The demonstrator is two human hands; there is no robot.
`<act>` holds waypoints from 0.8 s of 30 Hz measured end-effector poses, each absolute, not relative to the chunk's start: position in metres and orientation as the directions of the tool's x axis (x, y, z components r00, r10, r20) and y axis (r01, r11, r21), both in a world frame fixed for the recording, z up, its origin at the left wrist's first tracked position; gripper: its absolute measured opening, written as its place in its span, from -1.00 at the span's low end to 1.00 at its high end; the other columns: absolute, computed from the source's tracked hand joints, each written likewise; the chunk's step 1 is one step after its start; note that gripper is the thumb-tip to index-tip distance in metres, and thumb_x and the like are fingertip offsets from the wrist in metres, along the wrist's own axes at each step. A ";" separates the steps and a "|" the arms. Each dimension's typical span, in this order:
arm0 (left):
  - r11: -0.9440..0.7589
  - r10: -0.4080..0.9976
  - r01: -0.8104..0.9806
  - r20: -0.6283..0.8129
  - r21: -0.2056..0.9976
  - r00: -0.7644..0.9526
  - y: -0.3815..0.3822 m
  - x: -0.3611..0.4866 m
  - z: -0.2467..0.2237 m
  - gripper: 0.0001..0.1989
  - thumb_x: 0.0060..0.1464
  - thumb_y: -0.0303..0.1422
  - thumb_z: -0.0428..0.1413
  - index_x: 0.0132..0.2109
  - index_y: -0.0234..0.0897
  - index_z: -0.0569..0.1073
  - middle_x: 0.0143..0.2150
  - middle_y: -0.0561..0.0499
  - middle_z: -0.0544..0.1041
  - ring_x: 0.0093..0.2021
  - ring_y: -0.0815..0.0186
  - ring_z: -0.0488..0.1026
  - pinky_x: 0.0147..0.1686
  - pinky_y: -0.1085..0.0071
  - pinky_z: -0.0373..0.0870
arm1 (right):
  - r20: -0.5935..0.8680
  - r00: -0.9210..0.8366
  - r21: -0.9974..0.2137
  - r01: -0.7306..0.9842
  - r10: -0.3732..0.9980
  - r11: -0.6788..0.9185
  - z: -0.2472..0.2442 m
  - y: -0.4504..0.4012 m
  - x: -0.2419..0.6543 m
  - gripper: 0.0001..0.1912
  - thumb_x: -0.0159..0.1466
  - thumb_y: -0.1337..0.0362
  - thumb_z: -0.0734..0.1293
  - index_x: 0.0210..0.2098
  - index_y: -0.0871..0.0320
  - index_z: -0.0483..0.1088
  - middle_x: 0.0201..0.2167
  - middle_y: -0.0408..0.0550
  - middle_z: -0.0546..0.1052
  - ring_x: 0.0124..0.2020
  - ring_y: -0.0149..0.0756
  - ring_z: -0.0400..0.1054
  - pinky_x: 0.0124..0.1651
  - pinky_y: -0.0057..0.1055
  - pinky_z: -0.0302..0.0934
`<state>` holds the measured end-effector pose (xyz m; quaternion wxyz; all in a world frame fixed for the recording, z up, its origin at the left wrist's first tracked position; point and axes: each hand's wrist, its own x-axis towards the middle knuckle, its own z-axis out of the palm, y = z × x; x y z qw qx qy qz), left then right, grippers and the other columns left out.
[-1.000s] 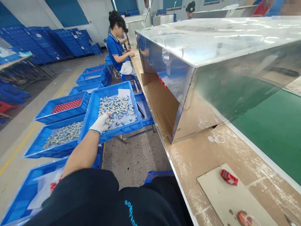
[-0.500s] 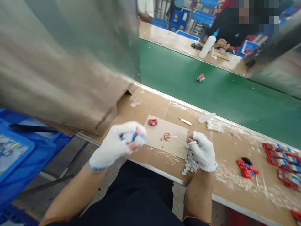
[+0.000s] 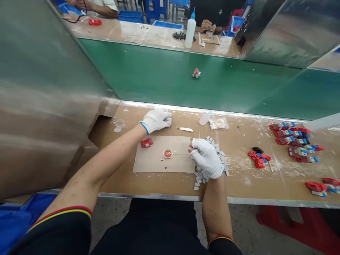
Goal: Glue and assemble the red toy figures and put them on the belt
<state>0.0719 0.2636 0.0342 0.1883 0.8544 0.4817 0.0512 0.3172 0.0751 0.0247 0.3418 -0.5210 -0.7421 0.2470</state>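
The left hand (image 3: 156, 120) has moved beyond the cardboard sheet (image 3: 150, 161); the right hand (image 3: 208, 158) stays over grey pieces (image 3: 202, 176), both curled, grips unclear.

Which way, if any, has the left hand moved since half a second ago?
Yes: the left hand went from left of the cardboard sheet to beyond its far edge.

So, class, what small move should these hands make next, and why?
Perhaps the left hand, if free, should reach for the red piece: it lies close by on the cardboard, while the right hand is over the grey pieces.
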 end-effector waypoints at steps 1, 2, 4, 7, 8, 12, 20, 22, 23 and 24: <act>-0.471 0.838 0.805 -0.102 0.362 0.536 0.264 0.069 0.032 -0.88 0.10 -0.27 0.29 -0.27 -0.15 0.51 -0.03 -0.10 0.64 0.02 0.01 0.58 -0.10 0.22 0.43 | 0.247 -0.238 -0.715 0.609 0.939 0.343 0.024 0.075 0.317 -0.67 0.54 0.22 0.33 -0.35 -0.03 0.20 -0.37 -0.16 0.41 -0.28 -0.17 0.32 -0.15 -0.22 0.20; -0.475 0.832 0.803 -0.113 0.360 0.543 0.264 0.066 0.033 -0.84 0.10 -0.24 0.31 -0.17 -0.14 0.58 0.06 -0.12 0.66 0.12 -0.05 0.59 -0.04 0.21 0.49 | 0.246 -0.249 -0.708 0.614 0.937 0.349 0.023 0.076 0.317 -0.69 0.54 0.21 0.33 -0.34 -0.03 0.22 -0.36 -0.15 0.43 -0.28 -0.17 0.33 -0.15 -0.22 0.20; -0.480 0.819 0.795 -0.136 0.370 0.558 0.262 0.056 0.038 -0.59 0.10 -0.19 0.35 0.09 -0.13 0.65 0.24 -0.17 0.67 0.28 -0.13 0.58 0.14 0.14 0.57 | 0.247 -0.254 -0.697 0.624 0.935 0.353 0.021 0.075 0.319 -0.71 0.55 0.22 0.33 -0.33 -0.03 0.25 -0.35 -0.13 0.45 -0.27 -0.16 0.34 -0.15 -0.22 0.21; -0.438 0.840 0.785 -0.112 0.438 0.531 0.240 0.023 0.053 -0.25 0.20 -0.10 0.34 0.49 -0.18 0.51 0.46 -0.26 0.59 0.44 -0.18 0.54 0.42 0.00 0.55 | 0.248 -0.233 -0.695 0.633 0.940 0.340 0.019 0.073 0.322 -0.72 0.54 0.23 0.35 -0.34 -0.02 0.29 -0.35 -0.13 0.49 -0.27 -0.16 0.38 -0.14 -0.22 0.26; -0.389 0.876 0.773 -0.058 0.501 0.479 0.227 0.007 0.057 -0.20 0.24 -0.09 0.32 0.55 -0.19 0.45 0.47 -0.26 0.58 0.48 -0.19 0.53 0.50 -0.04 0.51 | 0.251 -0.227 -0.697 0.632 0.941 0.338 0.018 0.072 0.323 -0.75 0.53 0.24 0.35 -0.32 -0.02 0.34 -0.34 -0.12 0.52 -0.26 -0.15 0.41 -0.13 -0.22 0.29; -0.315 0.943 0.665 0.144 0.677 0.300 0.159 -0.052 0.050 -0.26 0.32 -0.05 0.27 0.54 -0.18 0.43 0.47 -0.19 0.60 0.45 -0.14 0.59 0.54 -0.03 0.54 | 0.261 -0.267 -0.695 0.615 0.928 0.372 0.015 0.070 0.317 -0.96 0.51 0.20 0.42 -0.11 -0.03 0.55 -0.16 -0.02 0.68 -0.14 -0.08 0.54 -0.06 -0.16 0.44; -0.354 0.924 0.850 0.004 0.390 0.383 0.137 -0.043 0.004 -0.68 0.21 -0.30 0.31 0.10 -0.16 0.71 0.22 -0.21 0.78 0.29 -0.22 0.67 0.39 -0.18 0.54 | 0.169 -0.460 -0.596 0.656 0.871 0.463 0.021 0.084 0.283 -0.83 0.52 0.36 0.34 -0.20 -0.01 0.50 -0.27 -0.07 0.62 -0.24 -0.16 0.43 -0.10 -0.26 0.30; -0.409 0.903 0.823 0.044 0.394 0.428 0.143 -0.042 0.008 -0.72 0.22 -0.30 0.29 0.06 -0.14 0.73 0.17 -0.18 0.80 0.26 -0.20 0.69 0.36 -0.18 0.53 | 0.160 -0.503 -0.550 0.669 0.849 0.500 0.025 0.088 0.277 -0.77 0.49 0.43 0.29 -0.22 0.00 0.49 -0.31 -0.10 0.59 -0.25 -0.18 0.40 -0.11 -0.27 0.24; -0.431 0.891 0.800 0.057 0.417 0.451 0.146 -0.042 0.011 -0.70 0.19 -0.29 0.30 0.05 -0.13 0.73 0.16 -0.17 0.81 0.26 -0.20 0.70 0.37 -0.19 0.54 | 0.158 -0.522 -0.525 0.674 0.838 0.519 0.027 0.090 0.275 -0.75 0.48 0.45 0.28 -0.23 0.00 0.50 -0.32 -0.11 0.59 -0.25 -0.18 0.40 -0.12 -0.28 0.22; -0.445 0.881 0.772 0.066 0.454 0.469 0.147 -0.043 0.015 -0.68 0.16 -0.29 0.31 0.06 -0.14 0.74 0.17 -0.17 0.81 0.27 -0.22 0.70 0.38 -0.19 0.54 | 0.159 -0.535 -0.501 0.681 0.830 0.535 0.029 0.092 0.273 -0.74 0.47 0.47 0.28 -0.23 0.01 0.50 -0.32 -0.11 0.59 -0.25 -0.19 0.40 -0.13 -0.28 0.20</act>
